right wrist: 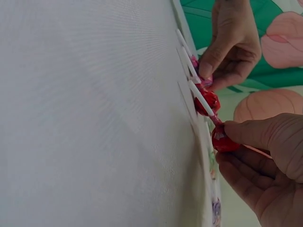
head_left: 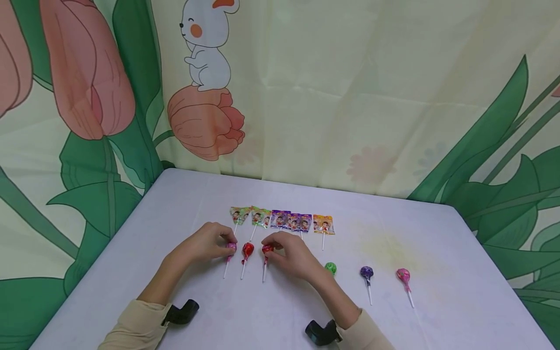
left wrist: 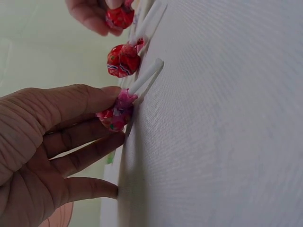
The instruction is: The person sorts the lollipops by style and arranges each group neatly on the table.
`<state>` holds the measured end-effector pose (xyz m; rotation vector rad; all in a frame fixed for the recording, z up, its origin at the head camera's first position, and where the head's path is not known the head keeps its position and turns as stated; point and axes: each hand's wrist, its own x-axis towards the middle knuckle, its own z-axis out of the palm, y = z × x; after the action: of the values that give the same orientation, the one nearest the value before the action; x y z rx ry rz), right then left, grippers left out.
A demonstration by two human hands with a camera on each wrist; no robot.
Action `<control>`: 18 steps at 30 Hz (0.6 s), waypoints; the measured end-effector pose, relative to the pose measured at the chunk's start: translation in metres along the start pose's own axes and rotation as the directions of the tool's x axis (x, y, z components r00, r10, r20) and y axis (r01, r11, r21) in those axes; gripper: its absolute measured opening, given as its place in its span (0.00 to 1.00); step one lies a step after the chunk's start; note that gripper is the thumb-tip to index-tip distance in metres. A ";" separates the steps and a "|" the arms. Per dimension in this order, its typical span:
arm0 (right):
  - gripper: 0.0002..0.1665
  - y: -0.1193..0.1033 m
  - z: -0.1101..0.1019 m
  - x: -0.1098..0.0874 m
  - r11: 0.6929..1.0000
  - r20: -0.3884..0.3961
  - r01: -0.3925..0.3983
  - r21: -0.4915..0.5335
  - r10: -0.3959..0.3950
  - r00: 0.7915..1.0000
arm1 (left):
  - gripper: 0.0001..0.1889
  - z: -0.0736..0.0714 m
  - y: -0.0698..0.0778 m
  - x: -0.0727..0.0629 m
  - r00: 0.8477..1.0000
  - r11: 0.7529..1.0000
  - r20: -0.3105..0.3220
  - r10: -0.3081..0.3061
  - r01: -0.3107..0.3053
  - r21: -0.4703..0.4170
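Note:
My left hand pinches a pink-wrapped lollipop by its head, thumb on one side and fingers on the other. Its white stick points toward me. Between the hands lies a red lollipop, touched by neither. The right hand holds another red lollipop between thumb and fingers, with the stick slanting toward the tabletop in the right wrist view. These three lollipops form a row, sticks toward the front. Part of the right one's head is hidden by my fingers in the head view.
Behind the hands runs a row of flat-wrapped lollipops: green ones, purple ones and an orange one. To the right lie a green round lollipop, partly behind my wrist, a dark purple one and a pink one. A white cloth covers the table.

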<state>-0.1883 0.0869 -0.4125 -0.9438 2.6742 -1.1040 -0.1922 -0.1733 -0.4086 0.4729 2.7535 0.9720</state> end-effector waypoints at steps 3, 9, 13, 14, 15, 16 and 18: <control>0.12 0.000 0.002 0.003 1.000 0.002 0.000 -0.011 0.001 1.000 | 0.05 0.000 -0.001 0.001 1.000 1.000 0.001 0.015 -0.015 0.008; 0.12 0.001 0.004 0.007 1.000 0.017 -0.016 -0.021 0.017 1.000 | 0.04 0.000 -0.002 0.002 1.000 1.000 0.007 0.022 -0.022 0.010; 0.12 0.001 0.007 0.010 0.999 0.028 -0.020 -0.030 0.021 0.999 | 0.04 0.000 -0.002 0.001 1.000 1.000 0.007 0.022 -0.022 0.011; 0.11 0.001 0.007 0.010 0.999 0.029 -0.020 -0.031 0.021 0.999 | 0.04 0.000 -0.002 0.001 1.000 1.000 0.007 0.021 -0.021 0.012; 0.11 0.001 0.007 0.011 0.999 0.029 -0.020 -0.033 0.021 0.999 | 0.04 0.000 -0.002 0.001 1.000 1.000 0.007 0.021 -0.022 0.013; 0.11 0.001 0.008 0.011 0.999 0.029 -0.020 -0.035 0.021 0.999 | 0.04 0.000 -0.002 0.001 1.000 1.000 0.007 0.022 -0.022 0.014; 0.12 0.001 0.008 0.012 0.999 0.028 -0.020 -0.039 0.021 0.999 | 0.04 0.000 -0.002 0.001 1.000 1.000 0.007 0.021 -0.021 0.017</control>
<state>-0.1956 0.0760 -0.4173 -0.9287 2.6851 -1.0306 -0.1934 -0.1744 -0.4095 0.5074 2.7583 0.9510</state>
